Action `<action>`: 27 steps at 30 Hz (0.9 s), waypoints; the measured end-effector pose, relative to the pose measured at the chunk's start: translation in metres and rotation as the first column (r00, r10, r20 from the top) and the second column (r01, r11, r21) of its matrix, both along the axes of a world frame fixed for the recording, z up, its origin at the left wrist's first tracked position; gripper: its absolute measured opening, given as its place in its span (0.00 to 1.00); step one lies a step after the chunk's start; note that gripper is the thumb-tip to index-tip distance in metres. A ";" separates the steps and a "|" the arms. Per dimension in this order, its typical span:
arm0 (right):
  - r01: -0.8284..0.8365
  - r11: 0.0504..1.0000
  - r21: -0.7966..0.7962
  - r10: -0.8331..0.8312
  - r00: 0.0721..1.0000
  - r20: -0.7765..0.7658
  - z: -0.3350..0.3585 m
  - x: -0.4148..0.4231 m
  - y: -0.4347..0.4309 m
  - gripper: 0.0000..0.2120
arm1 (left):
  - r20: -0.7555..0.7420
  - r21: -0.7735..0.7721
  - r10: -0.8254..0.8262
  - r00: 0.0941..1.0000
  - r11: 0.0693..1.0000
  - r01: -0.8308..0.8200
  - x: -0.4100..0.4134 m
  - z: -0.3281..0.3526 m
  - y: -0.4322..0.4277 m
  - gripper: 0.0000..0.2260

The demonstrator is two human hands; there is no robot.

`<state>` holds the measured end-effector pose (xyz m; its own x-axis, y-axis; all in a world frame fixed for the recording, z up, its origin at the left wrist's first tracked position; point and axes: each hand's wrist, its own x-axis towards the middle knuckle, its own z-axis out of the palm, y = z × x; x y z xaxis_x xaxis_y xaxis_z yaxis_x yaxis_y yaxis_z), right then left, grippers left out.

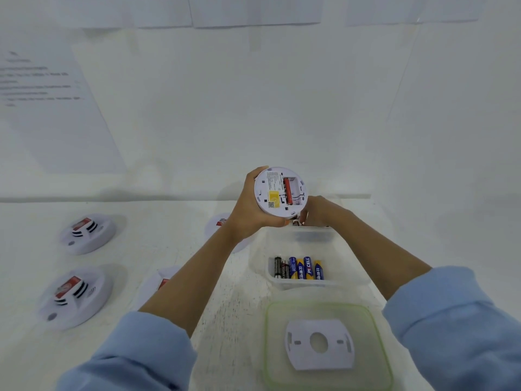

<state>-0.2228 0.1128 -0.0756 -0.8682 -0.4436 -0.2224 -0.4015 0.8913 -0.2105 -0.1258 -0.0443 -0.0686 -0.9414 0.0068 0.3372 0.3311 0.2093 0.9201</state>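
your left hand (248, 214) grips the smoke detector (272, 193), back facing you, red battery (287, 191) inside; your right hand (320, 211) pinches a dark battery (295, 223) just beneath it.

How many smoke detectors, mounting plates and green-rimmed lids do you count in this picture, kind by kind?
Smoke detectors: 5 (1 in the left hand, 2 at the left, 2 partly behind the left forearm:)
Mounting plates: 1
Green-rimmed lids: 1
Total: 7
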 end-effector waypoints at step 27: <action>-0.236 0.663 -0.710 -0.103 0.911 -0.399 0.071 0.094 0.020 0.12 | -0.113 0.036 -0.011 0.994 0.999 0.015 0.029 0.020 0.020 0.44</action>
